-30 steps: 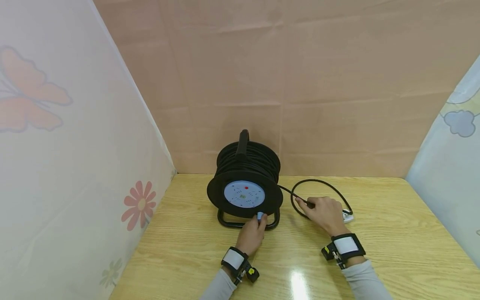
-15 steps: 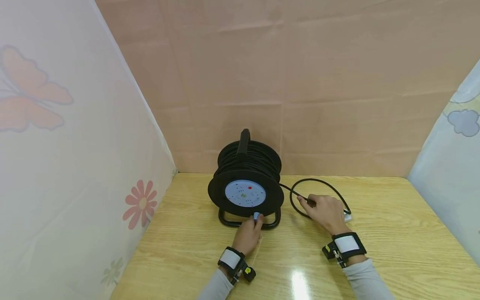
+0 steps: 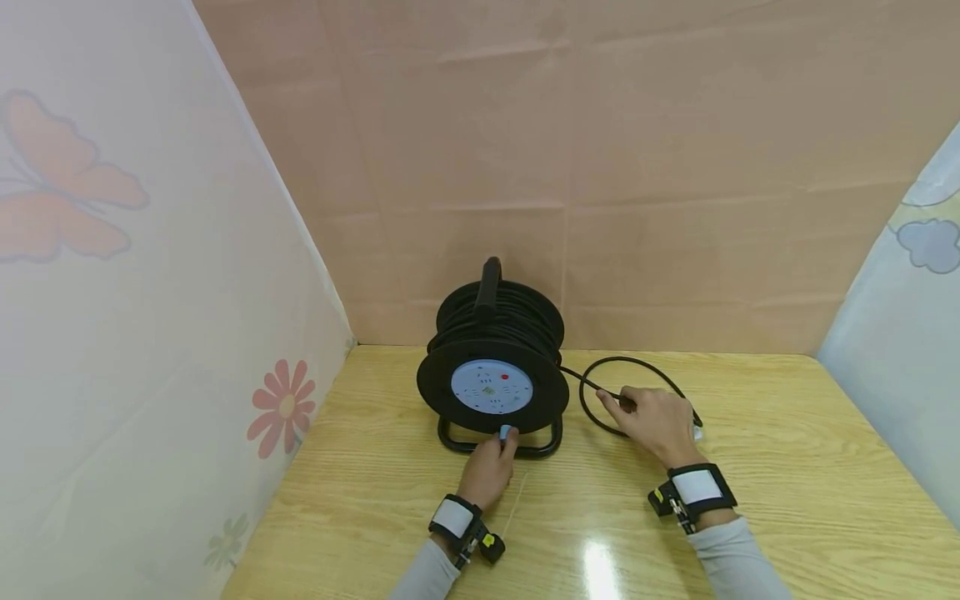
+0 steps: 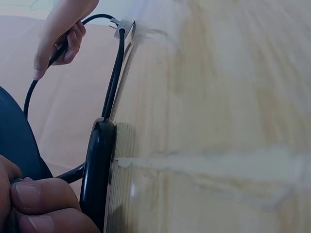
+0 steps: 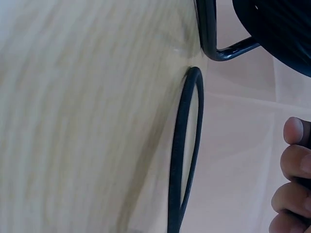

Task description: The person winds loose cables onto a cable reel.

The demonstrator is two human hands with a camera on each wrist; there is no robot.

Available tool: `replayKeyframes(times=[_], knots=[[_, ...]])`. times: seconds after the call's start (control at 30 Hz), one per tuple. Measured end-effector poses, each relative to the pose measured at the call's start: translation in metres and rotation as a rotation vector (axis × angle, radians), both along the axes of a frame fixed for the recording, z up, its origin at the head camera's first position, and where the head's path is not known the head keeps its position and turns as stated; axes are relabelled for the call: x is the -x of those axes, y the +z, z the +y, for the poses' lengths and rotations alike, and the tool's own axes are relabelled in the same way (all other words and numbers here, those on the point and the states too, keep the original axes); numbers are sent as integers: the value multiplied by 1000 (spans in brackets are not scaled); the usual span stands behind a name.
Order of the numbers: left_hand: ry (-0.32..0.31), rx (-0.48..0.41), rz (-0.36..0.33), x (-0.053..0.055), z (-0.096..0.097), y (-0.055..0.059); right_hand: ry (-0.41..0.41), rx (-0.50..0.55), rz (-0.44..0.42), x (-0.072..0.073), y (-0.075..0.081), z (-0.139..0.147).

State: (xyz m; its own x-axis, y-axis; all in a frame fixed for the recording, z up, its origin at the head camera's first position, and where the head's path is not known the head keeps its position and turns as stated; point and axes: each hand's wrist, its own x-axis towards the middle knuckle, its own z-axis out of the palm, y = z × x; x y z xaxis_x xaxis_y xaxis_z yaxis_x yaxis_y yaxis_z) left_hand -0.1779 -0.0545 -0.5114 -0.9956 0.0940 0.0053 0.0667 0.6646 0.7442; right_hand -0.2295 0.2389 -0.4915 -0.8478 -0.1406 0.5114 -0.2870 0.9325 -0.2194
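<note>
A black cable reel [image 3: 491, 387] with a pale blue socket panel stands on the table, wound with black cable. Low on its front face sits a small blue crank knob [image 3: 504, 432], pinched by my left hand [image 3: 486, 471]. To the right, my right hand [image 3: 660, 425] grips the black cable [image 3: 577, 375] that runs off the reel's side. In the left wrist view the curled left fingers [image 4: 46, 194] are close up, and the knob is mostly hidden. The right fingers [image 5: 294, 162] show curled at the edge of the right wrist view.
The cable's free part lies in a loop behind my right hand, ending near a white plug [image 3: 698, 433] partly hidden by that hand. A black tubular stand [image 3: 453, 444] carries the reel. Patterned cloth stands left and right; a tan sheet [image 3: 675, 208] hangs behind.
My left hand has moved slightly left with the crank knob, and the reel's face has turned clockwise, its red button shifting right. My right hand stays on the cable, nearly still.
</note>
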Motion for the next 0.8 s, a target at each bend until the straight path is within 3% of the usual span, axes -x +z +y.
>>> replayKeyframes(times=[0.23,0.47,0.8], knots=[[0,-28,-40,0,-3,0,27,-14,95,2,5,-1],[9,-22,-18,1,-6,-1,43,-38,198,7,8,-1],[22,-15,-21,2,-10,-2,44,-25,225,7,6,-2]])
